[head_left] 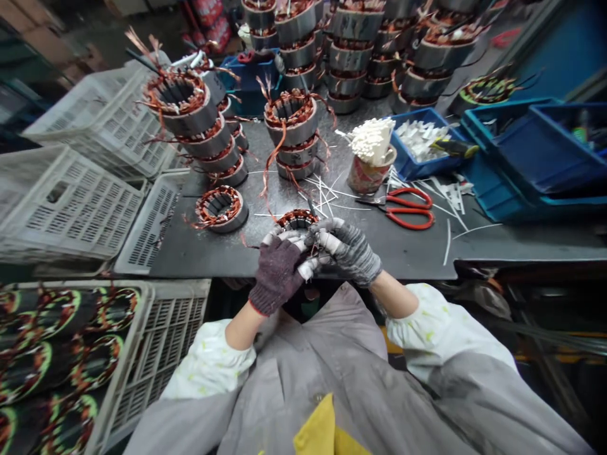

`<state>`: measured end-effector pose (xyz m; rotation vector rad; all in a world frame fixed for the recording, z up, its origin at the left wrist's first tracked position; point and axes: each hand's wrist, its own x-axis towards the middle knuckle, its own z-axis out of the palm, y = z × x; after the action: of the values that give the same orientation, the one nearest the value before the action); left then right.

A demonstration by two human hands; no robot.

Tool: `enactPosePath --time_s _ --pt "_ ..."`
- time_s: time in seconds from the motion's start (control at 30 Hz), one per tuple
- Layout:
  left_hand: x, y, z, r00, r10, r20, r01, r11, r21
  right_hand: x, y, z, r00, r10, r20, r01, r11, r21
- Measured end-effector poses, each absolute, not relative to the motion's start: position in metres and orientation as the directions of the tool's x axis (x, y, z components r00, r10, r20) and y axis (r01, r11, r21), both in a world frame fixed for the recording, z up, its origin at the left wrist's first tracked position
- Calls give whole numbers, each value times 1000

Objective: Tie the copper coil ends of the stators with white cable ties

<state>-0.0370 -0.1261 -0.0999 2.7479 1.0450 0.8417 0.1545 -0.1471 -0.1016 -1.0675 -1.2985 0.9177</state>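
Observation:
A motor stator with copper windings (297, 220) sits at the near edge of the dark workbench (199, 249), partly hidden by my hands. My left hand (279, 265), in a dark maroon knit glove with taped fingertips, is curled against the stator's near left side. My right hand (348, 249), in a grey knit glove with taped fingertips, is curled against its right side. The fingertips of both hands meet over the stator's front rim. What the fingers pinch is too small to make out.
Stacks of wound stators (291, 129) (192, 117) stand behind, and a single stator (220, 208) lies at left. A cup of white sleeves (372, 158), red scissors (408, 207) and blue bins (535, 151) are at right. White crates (71, 202) stand left; one holds finished stators (57, 360).

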Motion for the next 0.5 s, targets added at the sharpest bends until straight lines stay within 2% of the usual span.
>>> enactPosePath --time_s 0.23,0.33,0.5 --pt "-35 -126 -104 579 676 457 617 -729 297 158 -153 -105 113 936 333 150 316 -937" --pt "-34 -127 -101 592 676 439 627 -729 277 154 -160 -103 101 930 353 169 333 -928" --pt "-36 -127 -97 621 633 462 584 -767 266 161 -190 -80 372 840 395 161 361 -918"
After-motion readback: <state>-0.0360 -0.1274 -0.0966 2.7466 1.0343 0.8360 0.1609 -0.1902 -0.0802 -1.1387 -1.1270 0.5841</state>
